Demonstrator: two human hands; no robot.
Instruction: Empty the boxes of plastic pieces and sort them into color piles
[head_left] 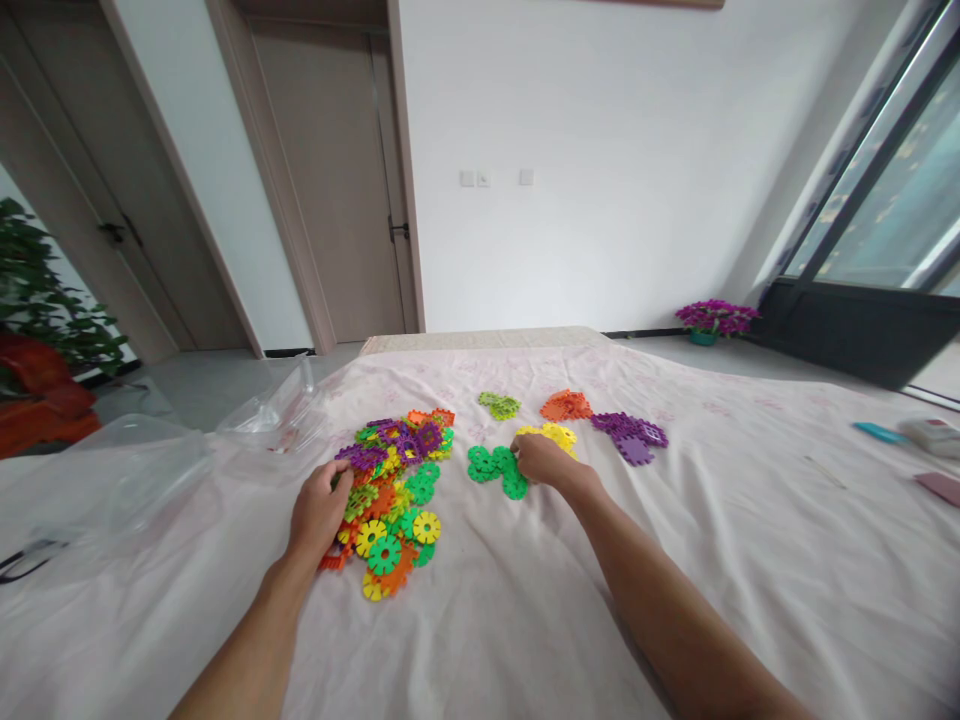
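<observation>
A mixed heap of plastic snowflake discs [394, 485] in green, yellow, orange and purple lies on a pale pink bedsheet [525, 600]. My left hand [319, 510] rests on the heap's left edge, fingers curled into the pieces. To the right lie sorted small piles: dark green [491, 467], yellow [556, 435], light green [500, 404], orange [566, 405] and purple [630, 432]. My right hand [541, 460] sits between the dark green and yellow piles, fingers closed; what they pinch is hidden.
Clear plastic bags [274, 415] lie at the sheet's left. At the far right lie a teal object [879, 432], a white box [934, 435] and a pink card [941, 487]. Beyond the bed are doors, a green plant [37, 290] and purple flowers [712, 318].
</observation>
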